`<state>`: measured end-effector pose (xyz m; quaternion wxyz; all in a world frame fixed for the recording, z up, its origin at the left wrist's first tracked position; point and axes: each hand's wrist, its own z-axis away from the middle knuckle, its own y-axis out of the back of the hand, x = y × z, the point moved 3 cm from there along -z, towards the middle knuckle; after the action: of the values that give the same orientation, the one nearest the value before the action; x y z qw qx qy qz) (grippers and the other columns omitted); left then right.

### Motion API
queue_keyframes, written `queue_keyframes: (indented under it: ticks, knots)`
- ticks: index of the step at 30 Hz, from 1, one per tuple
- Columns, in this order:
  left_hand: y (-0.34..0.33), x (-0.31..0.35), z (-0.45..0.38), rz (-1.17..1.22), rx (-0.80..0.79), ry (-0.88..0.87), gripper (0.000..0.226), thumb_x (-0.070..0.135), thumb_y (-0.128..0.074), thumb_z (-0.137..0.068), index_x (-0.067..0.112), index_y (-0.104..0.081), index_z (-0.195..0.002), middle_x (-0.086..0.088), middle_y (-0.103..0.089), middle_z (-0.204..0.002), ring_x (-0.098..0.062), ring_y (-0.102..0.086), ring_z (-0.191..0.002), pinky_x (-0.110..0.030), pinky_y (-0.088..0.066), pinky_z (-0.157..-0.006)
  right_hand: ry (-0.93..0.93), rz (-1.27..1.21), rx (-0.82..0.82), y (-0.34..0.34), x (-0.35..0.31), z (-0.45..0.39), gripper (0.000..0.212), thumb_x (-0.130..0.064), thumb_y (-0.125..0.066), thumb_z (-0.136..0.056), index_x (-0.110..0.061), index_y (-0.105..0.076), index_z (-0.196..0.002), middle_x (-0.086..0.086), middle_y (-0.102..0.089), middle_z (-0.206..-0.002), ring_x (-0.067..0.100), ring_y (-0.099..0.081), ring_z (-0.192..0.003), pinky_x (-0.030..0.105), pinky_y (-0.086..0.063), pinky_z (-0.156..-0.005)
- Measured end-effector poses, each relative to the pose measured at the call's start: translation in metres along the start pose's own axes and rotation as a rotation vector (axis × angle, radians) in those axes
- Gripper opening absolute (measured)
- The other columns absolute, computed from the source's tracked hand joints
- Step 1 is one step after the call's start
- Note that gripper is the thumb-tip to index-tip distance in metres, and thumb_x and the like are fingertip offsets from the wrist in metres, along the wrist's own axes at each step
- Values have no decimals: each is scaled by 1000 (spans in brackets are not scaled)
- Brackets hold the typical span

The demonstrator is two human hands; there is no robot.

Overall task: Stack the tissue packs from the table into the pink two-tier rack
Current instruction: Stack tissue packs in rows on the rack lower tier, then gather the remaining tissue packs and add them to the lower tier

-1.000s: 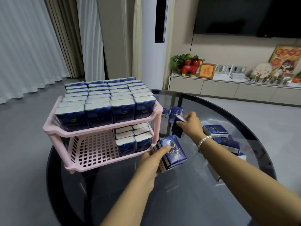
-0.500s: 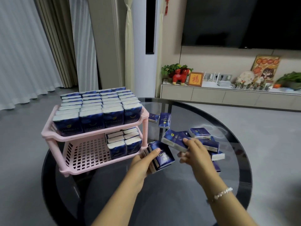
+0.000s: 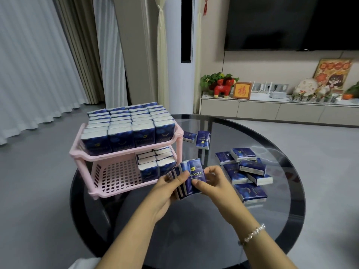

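Head view
Left hand: your left hand (image 3: 168, 188) grips a bundle (image 3: 189, 178) of packs held on edge, thumb curled over the front pack and fingers behind.
Right hand: your right hand (image 3: 212, 183) pinches the bundle's right side, thumb on the blue face; a bead bracelet (image 3: 252, 234) sits on that wrist.
Bundle: it is held just above the tabletop (image 3: 194, 220), right beside the rack's (image 3: 124, 167) lower front corner. You can't count the packs in it; only striped edges show on the left.
Rack, top tier: full of upright packs (image 3: 128, 127) in four rows.
Rack, lower tier: a small block of packs (image 3: 156, 162) stands at the right end; the mesh floor to the left is bare.
Loose packs: a heap (image 3: 244, 171) lies on the tabletop to the right of your hands, and two more (image 3: 198, 137) lie behind the rack's right post.
Hard to make out: the fingers behind the bundle are hidden, the print on most packs is blurred, and the tabletop's near edge is cut off by your arms.
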<state>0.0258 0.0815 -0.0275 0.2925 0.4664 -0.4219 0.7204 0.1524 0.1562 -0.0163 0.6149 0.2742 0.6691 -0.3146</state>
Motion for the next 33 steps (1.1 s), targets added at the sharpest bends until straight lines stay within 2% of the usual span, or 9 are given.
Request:
queue_keyframes:
  ticks: [5, 11, 14, 16, 20, 23, 26, 30, 33]
  knots:
    - [37, 8, 9, -106, 37, -32, 89, 34, -87, -48, 4, -54, -125, -18, -66, -118, -28, -64, -107, -39, -52, -93, -77, 75, -300, -14, -7, -6, 45, -19, -79, -63, -7, -50, -96, 4, -70, -100, 18, -68, -94, 31, -55, -81]
    - [75, 15, 28, -394, -5, -36, 106, 47, -90, -40, 15, -46, -130, -7, -61, -127, -20, -59, -117, -42, -45, -104, -235, 92, -634, -48, -10, -15, 77, 4, -64, -81, -33, -30, -140, -13, -51, -122, 5, -62, -103, 19, -53, -82]
    - [97, 18, 37, -463, -41, -12, 101, 39, -89, -46, 21, -41, -133, -1, -58, -131, -15, -56, -120, -40, -45, -105, -163, 383, -717, -67, -11, -22, 85, -1, -69, -79, -31, -25, -145, -12, -43, -126, 1, -49, -114, 8, -47, -78]
    - [109, 17, 43, -528, -83, -14, 99, 34, -89, -51, 27, -38, -136, 4, -54, -135, -11, -52, -125, -40, -42, -108, -64, 606, -726, -80, -10, -25, 88, -12, -78, -73, -30, -29, -144, -11, -43, -128, 9, -46, -121, 11, -44, -86]
    - [127, 6, 47, -847, -105, 10, 125, 48, -87, -54, 47, -4, -148, 17, -17, -157, -4, -20, -143, -38, -23, -118, 123, 961, -725, -99, -2, -25, 100, -26, -83, -66, -30, -22, -145, -7, -28, -137, 12, -39, -124, 19, -36, -96]
    - [130, 2, 50, -1040, -55, 17, 130, 53, -80, -60, 41, 15, -147, 21, 11, -157, -3, -3, -145, -35, -15, -120, 154, 1105, -736, -106, -6, -28, 105, -33, -86, -61, -24, -20, -142, -6, -24, -139, 14, -34, -128, 24, -34, -104]
    - [127, 1, 51, -1105, -34, -3, 124, 51, -77, -69, 35, 17, -148, 16, 19, -157, -6, 5, -146, -38, -14, -121, 116, 1272, -796, -119, -9, -27, 116, -37, -85, -61, -22, -8, -146, -8, -16, -145, 17, -33, -131, 29, -36, -105]
    - [127, 6, 57, -1156, -6, -26, 112, 47, -75, -74, 28, 2, -152, 10, 0, -160, -11, -10, -146, -38, -22, -119, 135, 1436, -818, -138, -12, -28, 116, -38, -84, -62, -23, -7, -146, -3, -25, -135, 16, -38, -120, 31, -41, -98]
    - [144, 22, 68, -1061, 157, -24, 68, 32, -80, -72, 16, -51, -131, -1, -51, -138, -15, -51, -119, -31, -43, -103, 151, 1324, -794, -146, -22, -38, 102, -31, -86, -59, -19, -23, -139, -7, -34, -123, 10, -42, -107, 23, -40, -89]
